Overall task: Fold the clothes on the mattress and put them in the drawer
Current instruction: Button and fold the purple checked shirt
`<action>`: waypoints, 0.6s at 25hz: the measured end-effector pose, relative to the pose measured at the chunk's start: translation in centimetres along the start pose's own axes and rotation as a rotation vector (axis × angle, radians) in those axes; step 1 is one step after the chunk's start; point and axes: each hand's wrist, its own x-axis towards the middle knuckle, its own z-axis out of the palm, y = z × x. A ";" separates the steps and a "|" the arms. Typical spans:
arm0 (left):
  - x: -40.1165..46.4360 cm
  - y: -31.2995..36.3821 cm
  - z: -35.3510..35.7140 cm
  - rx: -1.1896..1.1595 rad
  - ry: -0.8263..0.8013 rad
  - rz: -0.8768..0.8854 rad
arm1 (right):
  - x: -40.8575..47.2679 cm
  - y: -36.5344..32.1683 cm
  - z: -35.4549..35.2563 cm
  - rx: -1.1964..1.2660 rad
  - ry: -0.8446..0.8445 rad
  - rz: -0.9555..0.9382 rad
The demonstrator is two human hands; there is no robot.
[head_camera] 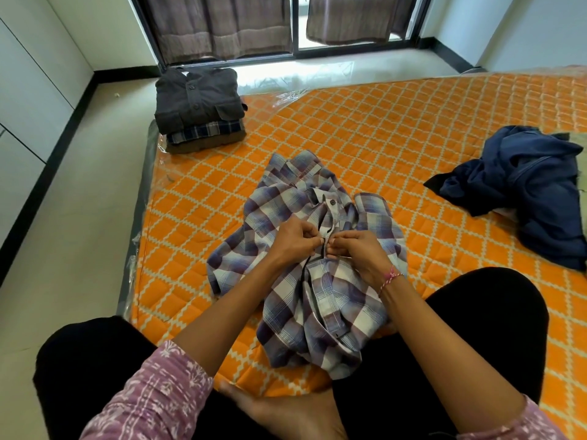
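Between the left hand (295, 239) and right hand (357, 252), both pinching its front placket, the plaid shirt (317, 281) lies on the mattress (413, 122). Far left of the hands: folded stack (198, 109). Far right: crumpled blue garment (524, 192).

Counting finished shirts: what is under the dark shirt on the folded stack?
Under the dark shirt lie a blue plaid garment and a brown one, edges only. Anything between them or beneath is covered.
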 end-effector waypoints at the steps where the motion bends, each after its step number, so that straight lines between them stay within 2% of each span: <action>1: 0.0 0.1 0.0 -0.015 -0.010 0.012 | 0.1 -0.3 -0.2 -0.039 -0.015 -0.017; 3: -0.1 0.0 0.0 -0.104 -0.028 0.003 | 0.1 -0.9 -0.6 -0.164 -0.037 -0.058; 6: -0.3 0.4 0.3 -0.328 -0.013 -0.117 | 0.6 -0.9 -0.6 -0.326 -0.038 -0.100; 9: -0.3 1.0 0.6 -0.503 0.048 -0.231 | 1.0 -0.1 0.3 -0.526 0.141 -0.290; 12: -0.4 1.1 0.8 -0.565 0.066 -0.276 | 0.9 0.1 0.9 -0.592 0.171 -0.357; 15: -0.4 1.1 1.4 -0.656 0.152 -0.398 | 0.9 0.4 1.1 -0.639 0.165 -0.399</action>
